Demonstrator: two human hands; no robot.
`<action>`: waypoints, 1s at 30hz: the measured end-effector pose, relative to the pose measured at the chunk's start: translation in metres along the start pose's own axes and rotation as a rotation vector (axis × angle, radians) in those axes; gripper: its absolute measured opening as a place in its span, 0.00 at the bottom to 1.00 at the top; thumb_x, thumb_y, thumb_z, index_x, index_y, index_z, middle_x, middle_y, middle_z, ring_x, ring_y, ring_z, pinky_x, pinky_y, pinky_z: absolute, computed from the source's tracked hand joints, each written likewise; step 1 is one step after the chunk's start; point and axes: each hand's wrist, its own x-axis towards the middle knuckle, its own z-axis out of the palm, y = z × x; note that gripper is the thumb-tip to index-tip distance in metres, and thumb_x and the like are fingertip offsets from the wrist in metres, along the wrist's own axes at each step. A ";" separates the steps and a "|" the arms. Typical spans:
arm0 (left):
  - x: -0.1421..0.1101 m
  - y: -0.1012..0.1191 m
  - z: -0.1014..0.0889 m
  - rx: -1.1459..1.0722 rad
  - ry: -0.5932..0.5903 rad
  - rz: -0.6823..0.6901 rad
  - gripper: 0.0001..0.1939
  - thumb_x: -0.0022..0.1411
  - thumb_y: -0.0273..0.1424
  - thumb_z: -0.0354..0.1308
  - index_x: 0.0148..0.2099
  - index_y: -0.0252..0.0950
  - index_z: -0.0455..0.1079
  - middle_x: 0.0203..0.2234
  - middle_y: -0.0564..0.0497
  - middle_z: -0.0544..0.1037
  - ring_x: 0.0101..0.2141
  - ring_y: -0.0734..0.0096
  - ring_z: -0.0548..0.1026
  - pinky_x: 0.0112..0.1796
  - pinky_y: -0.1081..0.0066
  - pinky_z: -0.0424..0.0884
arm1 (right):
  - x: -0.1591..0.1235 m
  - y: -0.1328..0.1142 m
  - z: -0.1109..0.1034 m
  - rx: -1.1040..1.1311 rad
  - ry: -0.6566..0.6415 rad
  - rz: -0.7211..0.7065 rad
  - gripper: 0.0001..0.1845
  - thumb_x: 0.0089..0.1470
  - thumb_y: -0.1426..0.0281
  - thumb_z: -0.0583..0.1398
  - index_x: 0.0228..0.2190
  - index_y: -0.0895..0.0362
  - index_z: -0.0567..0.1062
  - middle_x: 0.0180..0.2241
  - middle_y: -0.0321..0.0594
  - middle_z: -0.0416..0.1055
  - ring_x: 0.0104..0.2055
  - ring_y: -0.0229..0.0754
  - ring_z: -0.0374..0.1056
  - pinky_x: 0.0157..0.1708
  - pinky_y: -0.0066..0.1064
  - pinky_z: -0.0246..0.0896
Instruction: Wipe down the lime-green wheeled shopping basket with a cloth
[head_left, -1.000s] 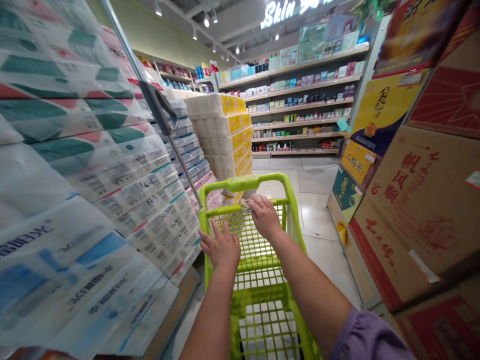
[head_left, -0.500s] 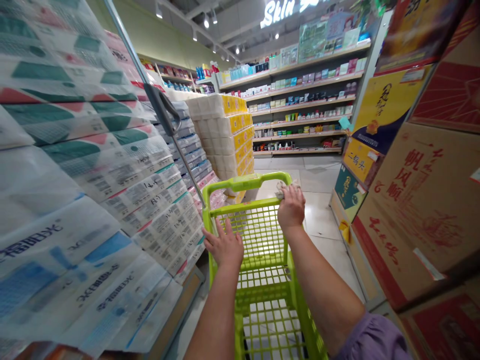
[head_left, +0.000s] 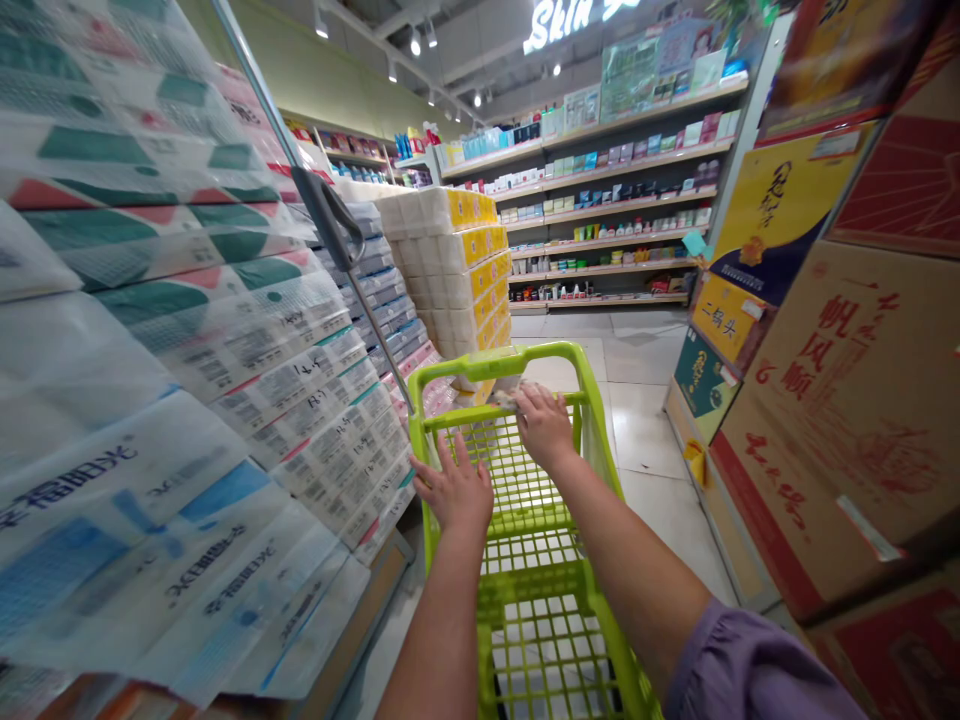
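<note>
A lime-green plastic shopping cart [head_left: 525,600] stands in the aisle right in front of me. My left hand [head_left: 454,486] rests on the cart's left rim with its fingers spread. My right hand [head_left: 543,424] presses a small pale cloth [head_left: 504,399] against the horizontal bar of the cart's front grid. The fingers of that hand are curled over the cloth. A metal pole [head_left: 330,235] with a grey bracket rises from the cart's left front corner.
Stacked packs of tissue paper [head_left: 187,380] wall the left side, very close. Cardboard boxes [head_left: 832,400] with red print line the right. White and yellow roll packs [head_left: 457,270] stand ahead, with shelves of bottles [head_left: 600,210] behind. Tiled floor [head_left: 645,420] runs between.
My right hand with the cloth slid along the cart's front bar, out to the right corner half a second ago and now back toward the middle. The left hand barely moved.
</note>
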 end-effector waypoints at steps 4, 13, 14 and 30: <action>0.001 0.001 0.001 0.006 -0.009 -0.002 0.31 0.63 0.38 0.52 0.67 0.41 0.54 0.64 0.43 0.57 0.63 0.32 0.48 0.54 0.41 0.56 | -0.002 -0.005 0.004 -0.044 0.084 0.156 0.19 0.60 0.70 0.52 0.51 0.55 0.71 0.57 0.46 0.65 0.61 0.54 0.53 0.61 0.52 0.42; 0.002 0.002 -0.006 0.007 -0.056 -0.013 0.30 0.64 0.37 0.50 0.67 0.41 0.54 0.65 0.43 0.57 0.63 0.34 0.48 0.54 0.41 0.56 | 0.000 -0.002 0.007 0.046 0.140 0.129 0.16 0.62 0.68 0.50 0.46 0.53 0.73 0.55 0.46 0.67 0.61 0.52 0.54 0.61 0.55 0.42; 0.002 0.002 -0.007 0.006 -0.063 -0.013 0.30 0.64 0.37 0.50 0.67 0.42 0.54 0.64 0.43 0.57 0.63 0.34 0.48 0.54 0.41 0.56 | 0.000 -0.001 0.009 0.044 0.174 0.175 0.16 0.61 0.68 0.50 0.46 0.54 0.73 0.54 0.48 0.67 0.61 0.53 0.53 0.61 0.56 0.42; 0.000 0.001 -0.007 -0.003 -0.036 -0.008 0.29 0.63 0.37 0.50 0.66 0.40 0.56 0.64 0.45 0.58 0.63 0.32 0.47 0.55 0.41 0.55 | -0.004 -0.012 0.010 0.065 0.048 -0.022 0.18 0.57 0.73 0.53 0.49 0.57 0.71 0.57 0.48 0.64 0.64 0.52 0.49 0.62 0.50 0.43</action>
